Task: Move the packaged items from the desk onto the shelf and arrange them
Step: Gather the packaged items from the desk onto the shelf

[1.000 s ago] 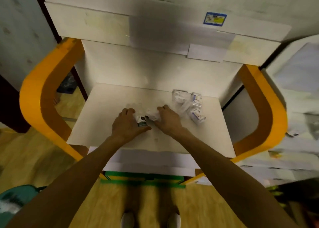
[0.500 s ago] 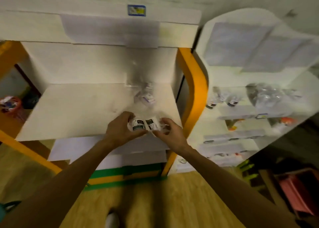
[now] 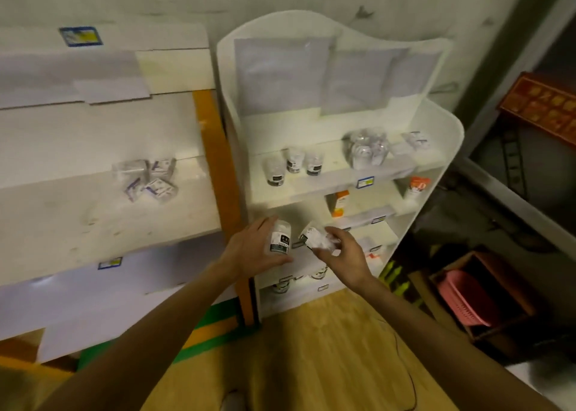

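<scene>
left hand fingers wrap upright bottle | right hand fingers pinch tilted packet

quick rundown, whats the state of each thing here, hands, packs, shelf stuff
left hand: grips a wrapped pack, upright
right hand: grips a tilted pack
desk packs: loose cluster, untouched
three shelf packs: upright on the top shelf
clear bundle: standing on that shelf
</scene>
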Available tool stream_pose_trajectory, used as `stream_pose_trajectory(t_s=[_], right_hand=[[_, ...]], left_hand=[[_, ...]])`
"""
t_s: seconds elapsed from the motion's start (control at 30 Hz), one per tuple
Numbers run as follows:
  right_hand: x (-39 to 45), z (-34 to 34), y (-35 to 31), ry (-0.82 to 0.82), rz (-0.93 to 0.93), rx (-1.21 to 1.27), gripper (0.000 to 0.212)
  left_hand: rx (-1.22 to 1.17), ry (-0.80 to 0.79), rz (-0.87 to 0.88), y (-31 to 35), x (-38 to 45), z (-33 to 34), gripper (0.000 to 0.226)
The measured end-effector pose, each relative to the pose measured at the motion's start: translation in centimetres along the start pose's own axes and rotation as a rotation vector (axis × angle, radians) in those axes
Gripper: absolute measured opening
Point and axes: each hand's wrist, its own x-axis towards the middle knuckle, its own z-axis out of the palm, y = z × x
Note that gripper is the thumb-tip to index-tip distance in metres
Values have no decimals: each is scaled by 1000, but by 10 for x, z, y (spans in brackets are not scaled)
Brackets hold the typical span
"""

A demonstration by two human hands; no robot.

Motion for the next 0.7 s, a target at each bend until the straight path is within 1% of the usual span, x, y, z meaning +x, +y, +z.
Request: stream_pose_trajectory(t_s=[0.1,0.17,0.27,0.4,0.53,0.63,0.7], right_hand=[[8,-18,24,66,27,20,61],[14,-24,29,86,46,46,66],[34,-34,42,80,66,74,69],[63,-41,55,64,87,79,66],[113,-73,49,30,86,-38,60],[159,-93,35,54,15,-100,58],[184,-96,31,57,-33,-156,63]], left_hand=[[-56,-8,-14,21,26,16,107],[-107,33,-26,30,44,20,107],[-139,36,-48,41,82,30,107],[-181,20,-95,39,118,51,104],[-184,-4,-74,41,164,57,101],[-172,37,-89,39,201,51,100],[-152,44,-116,38,218,47,102]])
